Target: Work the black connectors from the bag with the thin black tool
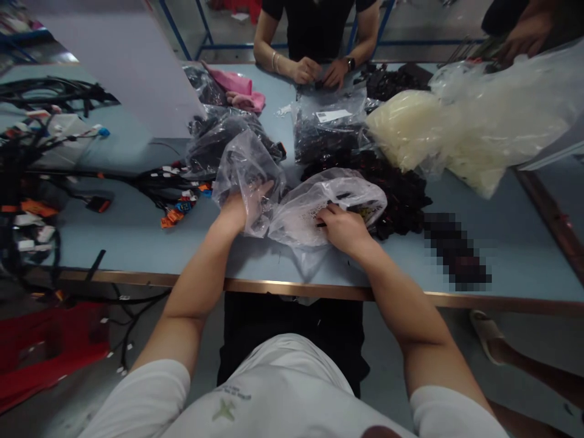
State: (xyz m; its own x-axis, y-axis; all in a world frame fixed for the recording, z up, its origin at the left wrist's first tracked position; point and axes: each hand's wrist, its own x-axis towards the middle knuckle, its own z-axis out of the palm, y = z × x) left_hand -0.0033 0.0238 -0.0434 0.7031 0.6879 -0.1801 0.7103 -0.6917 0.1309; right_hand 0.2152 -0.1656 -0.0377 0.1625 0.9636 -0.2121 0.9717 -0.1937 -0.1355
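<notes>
Probably picking mid-frame with half-spread, seemingly empty left hand (244, 205) and curled right hand (345, 229) of uncertain hold at clear bags (296, 224), next needing wide mouths.

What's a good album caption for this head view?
Left hand at one clear bag, right hand at a second bag, black parts heaped nearby on a blue-grey workbench.

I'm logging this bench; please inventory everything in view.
Bench: one, bluish, centre
Clear bags: two, transparent, centre
Loose parts: many, black, centre
Stuffed bags: several, black inside, beyond
Bulky bags: some, cream, right
Harnesses: several, black, left
Connectors: many, mixed, left
Fabric: some, pink, back
Panel: one, pale, upper left
Pixelated patch: one, dark, right
Unclear things: some, red, lower left
Other people: 2+, dark sleeves, beyond
Left hand: one, bare, at left clear bag
Right hand: one, bare, at right clear bag
</notes>
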